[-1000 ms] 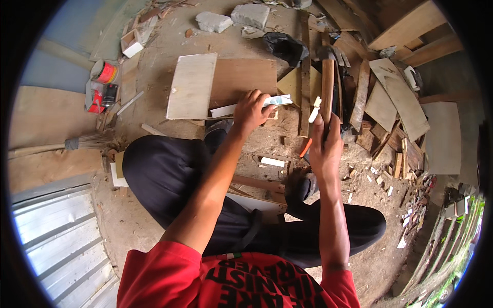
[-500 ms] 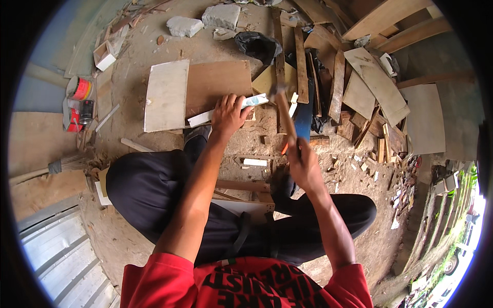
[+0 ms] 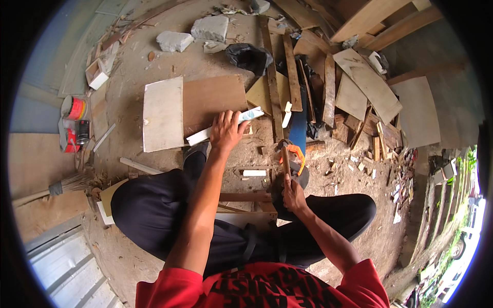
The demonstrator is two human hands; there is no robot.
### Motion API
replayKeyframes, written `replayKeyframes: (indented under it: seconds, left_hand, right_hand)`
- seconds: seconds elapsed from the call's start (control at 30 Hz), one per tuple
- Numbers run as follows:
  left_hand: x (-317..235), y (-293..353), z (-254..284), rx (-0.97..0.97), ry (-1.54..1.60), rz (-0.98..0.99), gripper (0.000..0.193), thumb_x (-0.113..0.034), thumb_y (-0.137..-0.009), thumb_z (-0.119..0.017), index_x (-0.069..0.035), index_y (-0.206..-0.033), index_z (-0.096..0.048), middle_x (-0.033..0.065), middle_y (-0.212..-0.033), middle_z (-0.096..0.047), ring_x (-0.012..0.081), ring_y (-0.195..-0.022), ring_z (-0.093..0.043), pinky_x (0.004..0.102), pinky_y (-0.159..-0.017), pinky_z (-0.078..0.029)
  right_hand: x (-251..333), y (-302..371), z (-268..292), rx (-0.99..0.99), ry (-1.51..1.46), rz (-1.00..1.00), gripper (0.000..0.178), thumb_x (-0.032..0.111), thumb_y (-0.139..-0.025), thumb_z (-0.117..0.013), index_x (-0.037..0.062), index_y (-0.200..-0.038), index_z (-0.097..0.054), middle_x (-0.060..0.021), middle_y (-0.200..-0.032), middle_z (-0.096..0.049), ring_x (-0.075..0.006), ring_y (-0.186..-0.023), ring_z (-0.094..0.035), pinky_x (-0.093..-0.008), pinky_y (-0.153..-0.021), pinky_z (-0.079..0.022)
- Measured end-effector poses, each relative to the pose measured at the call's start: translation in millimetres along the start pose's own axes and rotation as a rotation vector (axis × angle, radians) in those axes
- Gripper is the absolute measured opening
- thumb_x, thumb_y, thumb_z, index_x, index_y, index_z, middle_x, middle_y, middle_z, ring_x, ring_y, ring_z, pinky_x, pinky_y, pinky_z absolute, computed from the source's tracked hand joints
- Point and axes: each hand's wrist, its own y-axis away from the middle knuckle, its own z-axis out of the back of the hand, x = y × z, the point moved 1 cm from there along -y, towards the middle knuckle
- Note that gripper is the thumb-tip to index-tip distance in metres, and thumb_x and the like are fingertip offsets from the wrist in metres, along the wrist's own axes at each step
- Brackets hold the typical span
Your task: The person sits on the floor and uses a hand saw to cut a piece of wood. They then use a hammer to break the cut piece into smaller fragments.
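Observation:
My left hand (image 3: 226, 131) is closed over a white strip of wood (image 3: 251, 114), which slants across the near edge of a brown board (image 3: 213, 95). My right hand (image 3: 294, 194) grips a hammer (image 3: 285, 160) by its wooden handle, low near my right knee. The hammer's head points away from me and is apart from the strip. Just beyond it lies a handsaw with a blue blade (image 3: 298, 126) and an orange handle (image 3: 299, 153). A snapped white piece (image 3: 286, 115) rests on the scrap right of the strip.
A white panel (image 3: 163, 114) adjoins the brown board. Pale blocks (image 3: 210, 27) and a black plastic bag (image 3: 249, 57) lie farther off. Loose planks (image 3: 328, 90) are heaped at the right. Cans (image 3: 82, 131) and a broom (image 3: 67, 186) are at the left. A wooden frame (image 3: 245, 197) sits between my legs.
My right hand has brought the hammer down toward me, away from the end of the white strip. My left hand keeps its hold on the strip. The view has shifted slightly.

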Motion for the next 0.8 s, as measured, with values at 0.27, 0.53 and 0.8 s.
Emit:
replayKeyframes:
  seconds: [0.27,0.53,0.8]
  left_hand:
    - [3,3,3,-0.074,-0.004,-0.027,0.037,-0.038,-0.088,-0.071,-0.009,-0.11,-0.062,0.0089,-0.095,-0.059,0.0293,-0.091,-0.059,0.0429,-0.08,-0.051]
    - [1,1,2,-0.106,0.032,-0.044,0.038,-0.039,-0.088,-0.071,-0.009,-0.11,-0.062,0.0098,-0.095,-0.058,0.0299,-0.09,-0.06,0.0429,-0.079,-0.051]
    - [2,3,-2,-0.04,-0.017,-0.017,0.041,-0.045,-0.091,-0.067,-0.01,-0.11,-0.063,0.0088,-0.099,-0.06,0.0297,-0.095,-0.06,0.0435,-0.083,-0.05]
  right_hand:
    - [190,32,36,0.028,-0.322,0.375,0.047,0.044,-0.108,-0.039,-0.0001,-0.099,-0.052,0.0001,-0.065,-0.048,-0.0064,-0.055,-0.044,-0.0264,-0.048,-0.037]
    - [150,-29,-1,-0.064,-0.171,0.619,0.032,0.039,-0.109,-0.042,0.0085,-0.101,-0.049,0.0066,-0.069,-0.044,-0.0027,-0.052,-0.037,-0.0208,-0.042,-0.031]
    - [77,27,41,-0.03,-0.378,-0.06,0.054,0.057,-0.105,-0.036,0.009,-0.084,-0.048,0.0018,-0.057,-0.042,-0.0085,-0.042,-0.043,-0.0268,-0.037,-0.038]
